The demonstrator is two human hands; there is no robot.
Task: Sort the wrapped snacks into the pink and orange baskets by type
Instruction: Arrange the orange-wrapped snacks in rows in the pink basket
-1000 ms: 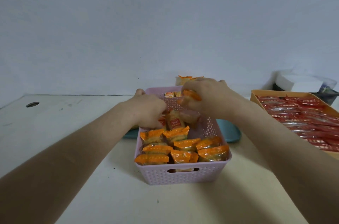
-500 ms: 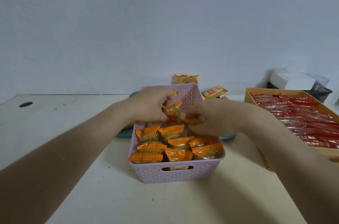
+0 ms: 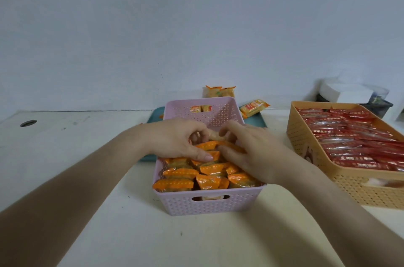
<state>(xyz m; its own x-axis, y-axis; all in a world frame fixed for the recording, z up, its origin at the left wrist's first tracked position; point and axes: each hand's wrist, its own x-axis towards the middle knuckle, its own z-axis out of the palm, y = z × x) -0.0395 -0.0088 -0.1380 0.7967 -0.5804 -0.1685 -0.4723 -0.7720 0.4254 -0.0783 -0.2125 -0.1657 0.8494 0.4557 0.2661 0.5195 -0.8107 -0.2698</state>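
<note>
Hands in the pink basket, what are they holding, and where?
Both hands, left and right, pinch one orange snack by its two ends.

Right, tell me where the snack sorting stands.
Mostly done: the orange basket is packed with red-wrapped snacks, and orange-wrapped snacks fill the near half of the pink basket. In hand: the left hand and right hand are setting a snack into the pink basket. Left: loose packets on the blue tray and two packets by the wall.

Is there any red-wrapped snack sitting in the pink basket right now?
No, the pink basket shows only orange-wrapped snacks; the red-wrapped snacks fill the orange basket.
</note>
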